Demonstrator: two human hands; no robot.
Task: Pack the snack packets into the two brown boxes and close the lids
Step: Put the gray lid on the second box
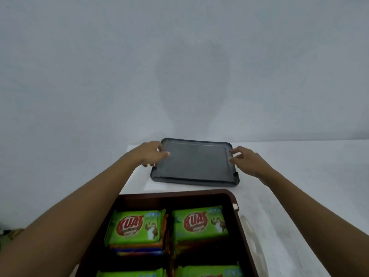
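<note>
A dark grey lid [193, 160] lies on the far box [237, 179], whose rim shows below the lid's near edge. My left hand [151, 154] grips the lid's left edge, thumb on top. My right hand [245, 159] pinches the lid's right edge with its fingertips. Close to me stands the open brown box [179, 194], without a lid. It holds stacks of green snack packets, one at the left [137, 226], one at the right [199, 222], and more at the bottom of the view. Orange and blue packets show under the left stack.
Both boxes stand on a white table [289, 186] against a plain pale wall. A clear, see-through lid [253, 236] lies on the table to the right of the brown box. The table's left edge runs close beside the boxes.
</note>
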